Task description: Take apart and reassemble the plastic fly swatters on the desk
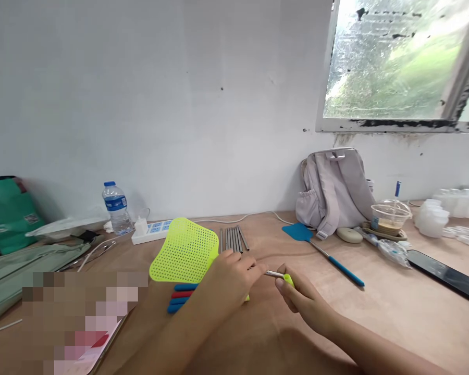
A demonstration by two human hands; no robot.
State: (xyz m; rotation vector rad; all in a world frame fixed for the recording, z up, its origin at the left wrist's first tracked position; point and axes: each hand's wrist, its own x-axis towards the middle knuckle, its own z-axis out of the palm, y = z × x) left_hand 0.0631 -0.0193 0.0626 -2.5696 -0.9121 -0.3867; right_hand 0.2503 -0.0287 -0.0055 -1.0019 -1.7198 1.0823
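My left hand [234, 275] is closed on a thin metal rod [274, 274] that spans the gap between my hands. At the rod's other end, my right hand [297, 292] is closed around a yellow-green handle [288, 281]; most of it is hidden by the fingers, and I cannot tell how deep the rod sits in it. A perforated yellow-green fly swatter head [185, 252] lies left of my left hand. Blue and red handles [182, 294] lie partly under my left forearm. Several loose metal rods [232, 239] lie side by side beyond that hand.
A blue fly swatter [297, 231] lies to the right. Behind it stand a grey backpack [336, 187] and a drink cup [391, 216], with a black phone [449, 276] nearer. At left are a power strip [152, 233], a water bottle [116, 208] and a partly blurred screen [97, 341].
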